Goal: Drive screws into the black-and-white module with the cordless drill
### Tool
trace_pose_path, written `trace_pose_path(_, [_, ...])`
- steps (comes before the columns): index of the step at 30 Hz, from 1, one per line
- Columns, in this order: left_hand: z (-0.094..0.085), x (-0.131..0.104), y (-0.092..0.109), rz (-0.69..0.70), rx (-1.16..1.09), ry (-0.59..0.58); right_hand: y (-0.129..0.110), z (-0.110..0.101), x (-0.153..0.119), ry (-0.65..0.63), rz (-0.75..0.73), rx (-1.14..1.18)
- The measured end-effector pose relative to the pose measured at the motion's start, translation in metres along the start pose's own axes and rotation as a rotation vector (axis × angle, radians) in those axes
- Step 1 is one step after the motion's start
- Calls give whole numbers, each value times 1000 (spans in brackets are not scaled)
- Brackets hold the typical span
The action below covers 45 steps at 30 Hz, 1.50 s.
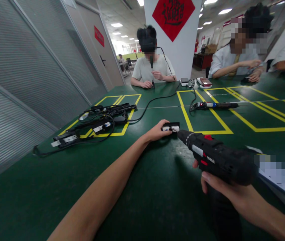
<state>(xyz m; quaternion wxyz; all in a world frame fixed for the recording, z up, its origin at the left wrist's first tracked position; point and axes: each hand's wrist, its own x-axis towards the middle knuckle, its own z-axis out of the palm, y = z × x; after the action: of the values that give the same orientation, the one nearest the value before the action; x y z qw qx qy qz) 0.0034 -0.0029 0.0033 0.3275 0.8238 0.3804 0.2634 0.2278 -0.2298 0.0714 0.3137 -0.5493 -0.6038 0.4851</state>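
My left hand (158, 131) is closed around the left end of a small black rectangular block with a white face (171, 129), steadying it on the green table (142, 187). In my right hand (229, 190) is a black cordless drill with red details (217, 157), gripped by its handle. The drill points left and away from me, its chuck beside the right end of the block. A thin bit seems to reach toward the block's white face; whether it touches, I cannot tell.
Black devices with cables (102, 120) lie at left, inside yellow tape lines. A slim corded tool (215, 105) lies beyond the drill. A blurred sheet (283, 177) is at right. Across the table a person (153, 67) holds a screwdriver; another person (237, 60) sits farther right.
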Motion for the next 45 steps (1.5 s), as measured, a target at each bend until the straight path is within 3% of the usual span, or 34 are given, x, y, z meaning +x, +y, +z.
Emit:
trace_pose_path(4, [0,0,1,-1,2,-2,-1,0,0,-84,12,-27])
trace_pose_path(13, [0,1,-3,14,24,-3,1,1,3,-132,12,17])
trace_pose_path(21, [0,-1,2,-1,10,3,8,2,5,-84,-18,13])
trace_pose_path(34, [-2,-2,4,-17,18,-13,-5,0,3,-83,40,-48])
trace_pose_path(45, [-1,0,0,25,21,-8,4,1,4,-67,8,-20])
